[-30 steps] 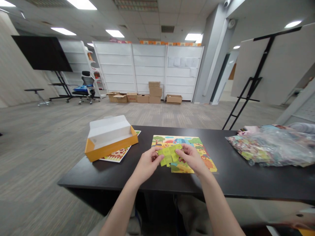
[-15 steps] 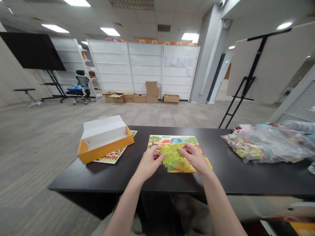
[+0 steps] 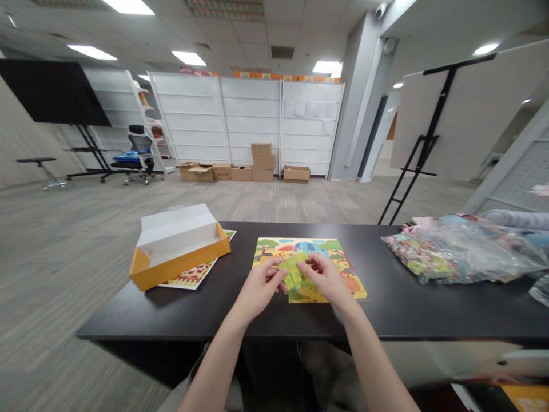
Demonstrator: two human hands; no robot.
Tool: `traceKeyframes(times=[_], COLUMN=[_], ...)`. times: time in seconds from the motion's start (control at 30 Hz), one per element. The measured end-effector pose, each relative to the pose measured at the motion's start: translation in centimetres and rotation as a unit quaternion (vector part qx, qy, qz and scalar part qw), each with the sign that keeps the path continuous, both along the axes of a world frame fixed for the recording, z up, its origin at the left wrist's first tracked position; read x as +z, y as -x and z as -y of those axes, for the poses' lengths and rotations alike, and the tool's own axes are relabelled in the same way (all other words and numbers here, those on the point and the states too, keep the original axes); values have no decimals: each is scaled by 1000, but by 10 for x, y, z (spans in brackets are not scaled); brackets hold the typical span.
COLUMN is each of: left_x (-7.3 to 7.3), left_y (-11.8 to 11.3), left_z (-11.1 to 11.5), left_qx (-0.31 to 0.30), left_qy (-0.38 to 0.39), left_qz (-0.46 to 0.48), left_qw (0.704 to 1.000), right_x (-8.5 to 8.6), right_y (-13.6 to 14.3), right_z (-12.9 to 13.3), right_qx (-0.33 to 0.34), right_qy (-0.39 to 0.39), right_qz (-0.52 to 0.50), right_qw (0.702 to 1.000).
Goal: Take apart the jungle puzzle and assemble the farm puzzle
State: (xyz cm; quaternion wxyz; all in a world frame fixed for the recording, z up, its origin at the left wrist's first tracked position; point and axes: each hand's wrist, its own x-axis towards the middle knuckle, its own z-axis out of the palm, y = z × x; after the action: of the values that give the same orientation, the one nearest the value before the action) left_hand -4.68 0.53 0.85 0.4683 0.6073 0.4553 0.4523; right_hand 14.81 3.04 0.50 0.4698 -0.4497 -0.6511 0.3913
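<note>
Between my hands are several green jigsaw puzzle pieces, joined or overlapping in a small cluster and tilted above the table. My left hand pinches the cluster's left edge between thumb and fingers. At its right edge, the thumb and fingertips of my right hand grip it too. Under both hands lies a colourful animal jigsaw puzzle, showing a blue elephant, trees and yellow ground. My hands and the held pieces hide its middle. Dark tabletop shows at the puzzle's lower left.
On the left of the black table an open orange and white box rests partly on a giraffe-patterned sheet. To the right lies a clear plastic bag of colourful pieces. Cardboard boxes stand by the far shelves.
My right hand has moved left, closer to my left hand, and the green cluster looks narrower and more turned. The whole view has shifted slightly.
</note>
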Motion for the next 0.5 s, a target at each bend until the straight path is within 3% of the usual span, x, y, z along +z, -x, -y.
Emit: traceKeyframes(times=[0.17,0.3,0.4,0.5], left_x=[-3,-4,-2,-2], left_y=[-1,2,3,2], left_z=[0,1,4,8], left_qx=[-11,105,174,133], left_qy=[-22,-125,-198,-246], left_qz=[-21,-156,-281,-320], left_qw=[999,974,923,905], right_x=[-5,-5,1,9], right_y=[11,16,18,18], right_z=[2,4,8,12], right_qx=[-44,-105,0,92], right_qy=[-93,-44,25,48], right_qz=[131,55,-39,-77], right_qw=[986,992,999,992])
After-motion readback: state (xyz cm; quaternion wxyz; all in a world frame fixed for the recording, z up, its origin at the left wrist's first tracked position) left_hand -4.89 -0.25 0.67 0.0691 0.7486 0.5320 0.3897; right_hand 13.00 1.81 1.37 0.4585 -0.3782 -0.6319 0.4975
